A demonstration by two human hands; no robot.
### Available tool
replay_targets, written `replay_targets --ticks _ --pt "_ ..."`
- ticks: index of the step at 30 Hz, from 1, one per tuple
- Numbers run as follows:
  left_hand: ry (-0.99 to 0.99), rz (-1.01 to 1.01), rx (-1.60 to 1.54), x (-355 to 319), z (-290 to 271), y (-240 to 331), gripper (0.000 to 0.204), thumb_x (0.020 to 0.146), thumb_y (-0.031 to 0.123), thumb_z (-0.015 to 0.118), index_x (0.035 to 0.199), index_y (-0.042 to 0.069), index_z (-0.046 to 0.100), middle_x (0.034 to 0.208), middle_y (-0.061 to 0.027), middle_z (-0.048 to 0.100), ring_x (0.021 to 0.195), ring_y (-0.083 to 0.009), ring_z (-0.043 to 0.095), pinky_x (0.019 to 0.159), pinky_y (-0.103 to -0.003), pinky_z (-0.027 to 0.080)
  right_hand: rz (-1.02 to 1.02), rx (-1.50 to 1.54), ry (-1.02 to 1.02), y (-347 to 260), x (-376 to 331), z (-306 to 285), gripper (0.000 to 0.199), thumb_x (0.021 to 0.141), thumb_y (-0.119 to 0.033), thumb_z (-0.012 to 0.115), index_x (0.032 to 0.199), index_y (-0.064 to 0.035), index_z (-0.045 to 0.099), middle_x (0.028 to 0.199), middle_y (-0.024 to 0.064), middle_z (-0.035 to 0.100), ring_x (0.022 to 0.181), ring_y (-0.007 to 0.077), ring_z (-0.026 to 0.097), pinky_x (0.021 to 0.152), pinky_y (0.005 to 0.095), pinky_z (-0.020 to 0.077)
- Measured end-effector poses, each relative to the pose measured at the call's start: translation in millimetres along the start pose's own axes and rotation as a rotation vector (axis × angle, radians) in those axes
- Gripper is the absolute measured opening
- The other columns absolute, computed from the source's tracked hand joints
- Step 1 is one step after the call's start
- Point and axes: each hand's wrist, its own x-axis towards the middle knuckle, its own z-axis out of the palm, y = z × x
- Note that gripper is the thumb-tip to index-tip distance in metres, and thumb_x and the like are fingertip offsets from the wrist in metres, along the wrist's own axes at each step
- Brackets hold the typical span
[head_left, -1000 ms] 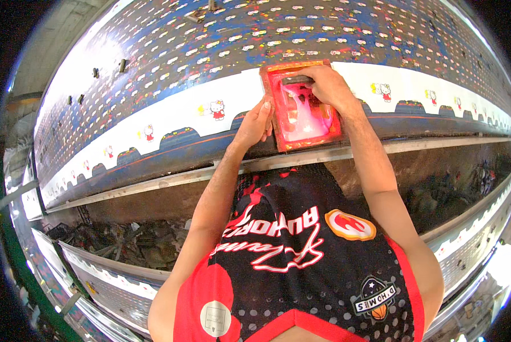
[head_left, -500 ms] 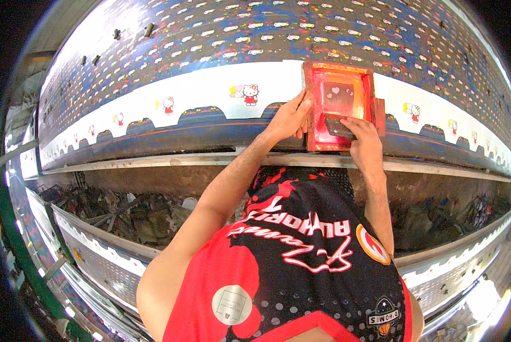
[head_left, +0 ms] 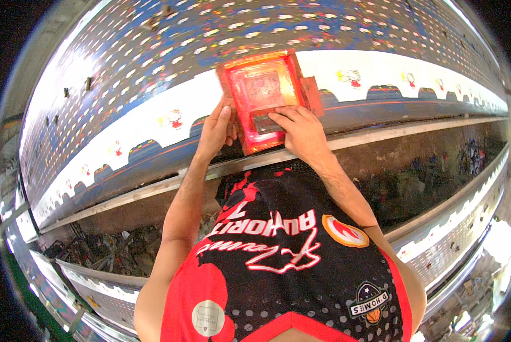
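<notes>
A screen-printing frame point(head_left: 228, 91) with red ink smeared over its inside lies on a long strip of white printed pieces point(head_left: 138, 111). My left hand point(head_left: 214, 134) is closed at the frame's left rim, its thumb pointing up along the edge; some of its fingers are hidden. Inside the frame's near end, my right hand point(head_left: 304, 132) grips a dark, flat squeegee point(head_left: 263, 123), fingers resting on its top edge. A reddish block point(head_left: 312, 96) sticks out from the frame's right side. Motion blurs the mesh area.
White cartoon-cat prints run along the strip on both sides. Beyond it stretches the long table point(head_left: 255, 34), spattered with colour, with small dark stubs point(head_left: 88, 84) on it. A pale rail point(head_left: 375, 135) edges the table near me. Below lies a trough with debris point(head_left: 113, 251), then another printed table.
The view has turned, so the table and frame now look tilted and farther left. My left hand sits lower along the frame's rim. The right hand still holds the squeegee at the near end.
</notes>
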Motion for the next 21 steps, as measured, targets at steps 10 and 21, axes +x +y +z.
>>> replay_targets --ticks 10,21 --pt "-0.065 0.053 -0.057 61.1 180.5 20.8 0.065 0.123 0.039 0.044 0.181 0.017 0.024 0.077 -0.0003 0.062 0.059 -0.0100 0.058 0.048 -0.025 0.049 0.037 -0.027 0.035 151.9 -52.5 -86.7 0.052 0.077 0.001 0.073 0.126 -0.0122 0.081 0.125 0.0071 0.078 0.119 0.0312 0.069 0.107 0.0464 0.0568" --pt "0.001 -0.044 0.014 89.3 239.8 25.1 0.068 0.120 0.058 0.043 0.174 0.017 0.043 0.073 -0.0020 0.061 0.057 -0.0113 0.059 0.045 -0.026 0.045 0.004 0.013 0.025 214.6 -74.8 -112.6 0.055 0.077 0.000 0.076 0.130 -0.0137 0.080 0.128 0.0059 0.075 0.122 0.0293 0.067 0.107 0.0429 0.0583"
